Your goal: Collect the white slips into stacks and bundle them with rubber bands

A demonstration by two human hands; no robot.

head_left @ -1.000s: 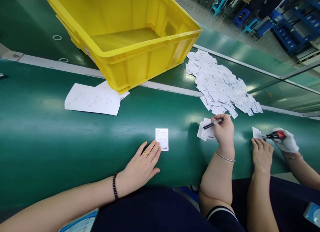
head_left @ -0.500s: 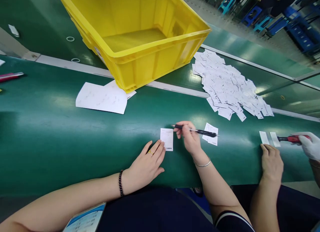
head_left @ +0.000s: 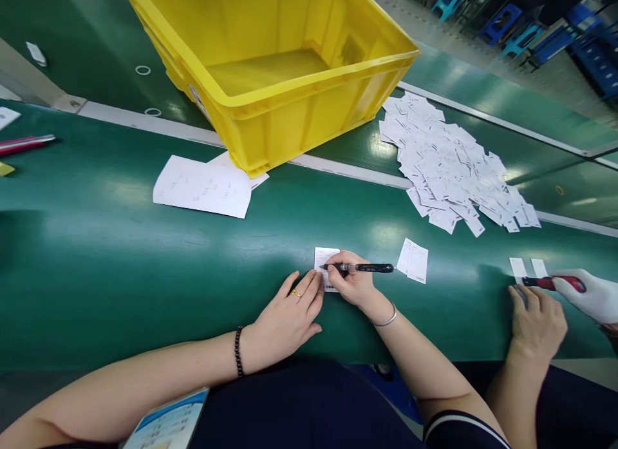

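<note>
Green worktop: a left hand lies flat on a card, gripping nothing; the right hand pinches a pen over it, marking apparently unfinished. Two cards lie to the right, a heap of cards beyond, whether done too small to tell.

A smooth, glossy finish is shown by the green surface, on which light is reflected in soft patches. The yellow crate is formed of smooth, faintly shiny plastic. Matt paper is seen in the card, the heaped cards and the larger sheet. Smooth, shiny plastic is seen in the black pen, and polished metal in the bangle. The co-worker's glove is made of matt white cloth.
</note>
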